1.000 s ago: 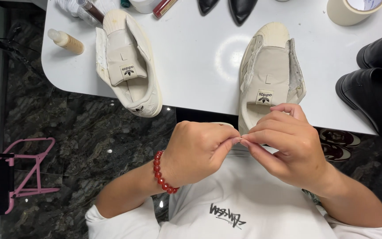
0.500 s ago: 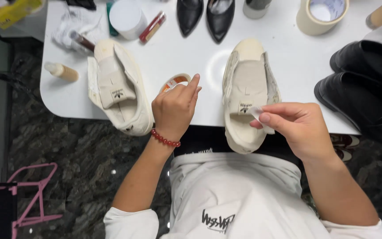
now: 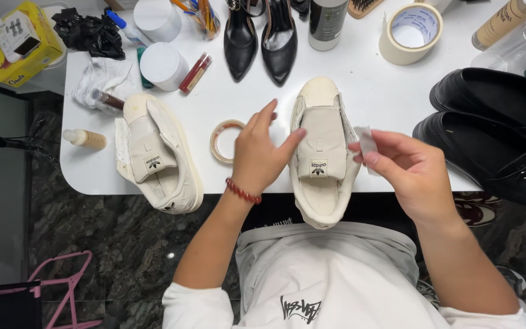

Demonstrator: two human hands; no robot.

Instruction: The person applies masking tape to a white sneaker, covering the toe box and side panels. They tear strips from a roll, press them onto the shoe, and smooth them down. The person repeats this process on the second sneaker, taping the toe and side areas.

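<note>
Head cam, looking down: a white table [image 3: 397, 103] w/ rounded corners stands over dark marbled floor [image 3: 111, 237]; pink metal frame [image 3: 62, 292] at lower left. The left hand [image 3: 262, 155], fingers spread and holding nothing, rests its fingertips on the tongue of a cream sneaker [image 3: 322, 164] lying at the table's near edge, heel overhanging. The right hand [image 3: 406, 170] pinches a small clear strip of tape [image 3: 366, 145] between thumb and forefinger, just beside the shoe's right side. A clear tape roll [image 3: 225, 141] lies left of the left hand; a second cream sneaker [image 3: 159, 161] farther left. Black heels [image 3: 260, 36], masking tape roll [image 3: 410, 33] and black loafers [image 3: 494, 128] ring the far and right side. Bottles at top right are cut off by frame; whether the strip touches the shoe can't be made out.
</note>
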